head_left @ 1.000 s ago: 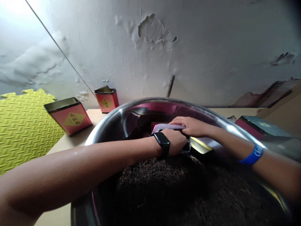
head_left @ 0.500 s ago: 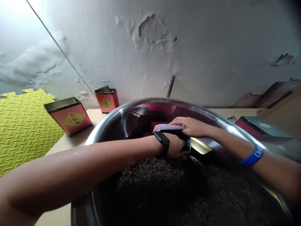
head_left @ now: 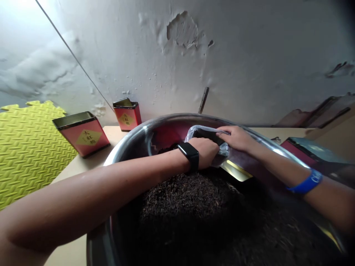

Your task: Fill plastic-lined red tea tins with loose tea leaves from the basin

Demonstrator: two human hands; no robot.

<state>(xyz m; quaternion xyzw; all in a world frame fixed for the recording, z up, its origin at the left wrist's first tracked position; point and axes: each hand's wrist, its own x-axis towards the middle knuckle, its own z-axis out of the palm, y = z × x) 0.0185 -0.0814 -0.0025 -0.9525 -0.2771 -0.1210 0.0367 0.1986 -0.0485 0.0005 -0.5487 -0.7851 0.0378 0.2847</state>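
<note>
A large metal basin (head_left: 151,129) holds a heap of dark, dry, leaf-like pieces (head_left: 183,197). Above the heap, a clear plastic bag (head_left: 198,130) with dark contents is held between my hands. My right hand (head_left: 235,137) grips the bag's right edge, fingers closed on it. My left hand (head_left: 205,149), with a black watch at the wrist, is closed at the bag's near side; its fingertips are hidden. Just below the bag lies an open tin (head_left: 238,171) with a gold-coloured inside, partly over the heap.
Two open red tins, a larger one (head_left: 88,136) and a smaller one (head_left: 127,116), stand left of the basin. A yellow foam mat (head_left: 30,147) is at far left, a box (head_left: 318,151) at right. A damaged wall rises behind.
Both hands and the bag have moved slightly up, away from the tin. The bag's open mouth and dark contents now show more clearly.
</note>
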